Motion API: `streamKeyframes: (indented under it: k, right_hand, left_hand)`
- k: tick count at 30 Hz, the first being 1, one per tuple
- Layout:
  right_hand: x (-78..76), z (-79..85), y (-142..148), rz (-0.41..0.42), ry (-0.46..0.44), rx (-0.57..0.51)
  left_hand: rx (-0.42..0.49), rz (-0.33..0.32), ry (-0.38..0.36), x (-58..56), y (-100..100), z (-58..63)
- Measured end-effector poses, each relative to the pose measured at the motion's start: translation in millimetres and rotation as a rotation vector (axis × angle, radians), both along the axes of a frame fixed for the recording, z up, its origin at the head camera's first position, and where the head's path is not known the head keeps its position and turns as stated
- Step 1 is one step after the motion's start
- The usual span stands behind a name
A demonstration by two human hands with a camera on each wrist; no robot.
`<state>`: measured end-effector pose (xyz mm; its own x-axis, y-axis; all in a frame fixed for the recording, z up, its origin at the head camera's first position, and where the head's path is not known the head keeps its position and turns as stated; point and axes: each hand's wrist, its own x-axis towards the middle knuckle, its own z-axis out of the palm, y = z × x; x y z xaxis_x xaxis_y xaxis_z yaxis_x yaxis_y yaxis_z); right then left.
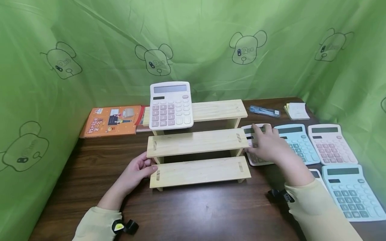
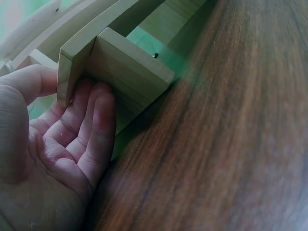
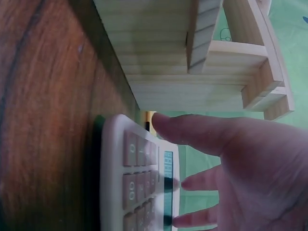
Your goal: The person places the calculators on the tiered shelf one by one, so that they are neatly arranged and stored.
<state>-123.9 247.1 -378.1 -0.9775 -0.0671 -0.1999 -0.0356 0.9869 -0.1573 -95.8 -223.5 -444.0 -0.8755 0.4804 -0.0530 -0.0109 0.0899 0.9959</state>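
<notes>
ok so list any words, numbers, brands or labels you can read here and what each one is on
"7 8 9": number keys, shelved calculator
"4 5 6": next row down, same one
"1 2 3": row below that
"0", "00": its bottom row
"0", "00": keys on the calculator under the right hand
Too small or blurred: lettering on the green curtain, orange booklet and blue calculators

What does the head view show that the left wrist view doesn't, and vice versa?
Only the head view shows the right hand, the blue calculators and the paper stack. Only the left wrist view shows the left hand from its palm side, fingers bent under a shelf board. Both show that hand, the wooden rack, the brown table and green cloth.
</notes>
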Motion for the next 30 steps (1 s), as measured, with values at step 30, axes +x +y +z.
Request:
streamKeyframes:
  k: [30]
  right_hand:
    - [-6.8,-8.8,-5,-0.121,0.022,0.008]
  left_hand:
    - [-0.003,-0.005,0.004,0.5,2,1.0]
